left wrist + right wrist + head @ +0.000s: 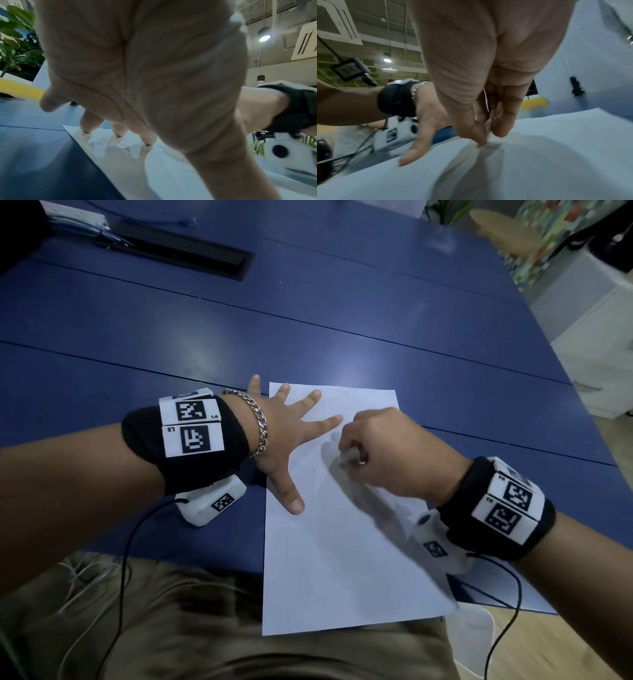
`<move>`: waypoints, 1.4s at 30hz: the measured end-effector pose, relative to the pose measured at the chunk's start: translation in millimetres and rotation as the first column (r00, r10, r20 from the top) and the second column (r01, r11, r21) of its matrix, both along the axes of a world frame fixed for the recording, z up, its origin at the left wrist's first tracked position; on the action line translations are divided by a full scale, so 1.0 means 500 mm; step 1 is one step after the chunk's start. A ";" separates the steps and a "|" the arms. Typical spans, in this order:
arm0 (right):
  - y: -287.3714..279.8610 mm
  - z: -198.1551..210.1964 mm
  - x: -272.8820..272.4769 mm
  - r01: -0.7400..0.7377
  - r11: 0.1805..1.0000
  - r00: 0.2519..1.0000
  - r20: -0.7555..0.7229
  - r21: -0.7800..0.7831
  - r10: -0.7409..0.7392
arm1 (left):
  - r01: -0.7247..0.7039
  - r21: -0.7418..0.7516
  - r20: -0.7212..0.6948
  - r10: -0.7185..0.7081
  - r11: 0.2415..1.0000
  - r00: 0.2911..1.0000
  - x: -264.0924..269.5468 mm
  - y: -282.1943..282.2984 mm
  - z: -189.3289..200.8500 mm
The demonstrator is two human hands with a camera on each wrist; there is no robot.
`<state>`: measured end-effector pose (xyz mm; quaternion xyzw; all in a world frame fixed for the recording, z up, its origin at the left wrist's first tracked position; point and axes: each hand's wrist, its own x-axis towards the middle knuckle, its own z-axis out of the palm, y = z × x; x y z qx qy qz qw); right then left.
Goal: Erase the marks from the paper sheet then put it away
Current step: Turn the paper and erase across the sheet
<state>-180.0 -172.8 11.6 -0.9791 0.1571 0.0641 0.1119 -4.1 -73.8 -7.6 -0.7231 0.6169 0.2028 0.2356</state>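
Blue table (342,313), paper sheet (342,559) under left hand (284,433)

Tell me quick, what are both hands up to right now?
Left hand flat, fingers spread, pinning paper sheet to blue table. Right hand pinches eraser down on sheet. Nothing in the way.

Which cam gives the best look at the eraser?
Right wrist: the eraser sits pinched between the right hand's fingertips, touching the paper sheet. Head shows only a white sliver under curled fingers. Left wrist: not visible.
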 end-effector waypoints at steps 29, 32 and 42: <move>-0.017 -0.006 0.003 0.100 0.994 0.995 0.009 -0.044 -0.100 | 0.005 0.006 0.003 -0.005 1.000 1.000 0.000 -0.001 0.001; 0.034 -0.016 -0.004 -0.007 1.000 1.000 0.006 -0.018 0.007 | 0.004 0.005 -0.003 -0.004 1.000 1.000 0.002 -0.001 -0.002; -0.075 0.042 -0.113 0.348 0.911 0.885 0.241 0.222 -0.398 | 0.012 0.009 -0.007 -0.012 1.000 1.000 0.008 0.000 -0.003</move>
